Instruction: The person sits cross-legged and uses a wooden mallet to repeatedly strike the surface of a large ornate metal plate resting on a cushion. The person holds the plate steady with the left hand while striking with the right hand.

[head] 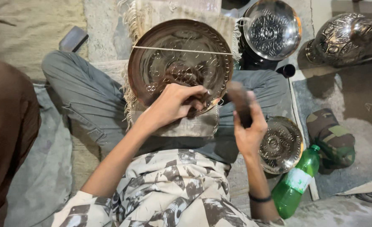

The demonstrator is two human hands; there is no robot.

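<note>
The left hand pinches a small punch against the near rim of the engraved metal plate on the lap, the right hand clenches a wooden mallet beside it; the plate looks stiff, thin, dent-prone, best held by its rim.

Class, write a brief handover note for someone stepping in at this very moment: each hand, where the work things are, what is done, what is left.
Left hand: fingers pinch a small tool against the lower rim of the large round metal plate.
Right hand: grips a dark wooden mallet, raised beside the tool.
The plate rests on a fringed cloth over the lap.
Done: curling patterns cover much of the plate.
Left: the plainer patches.
</note>
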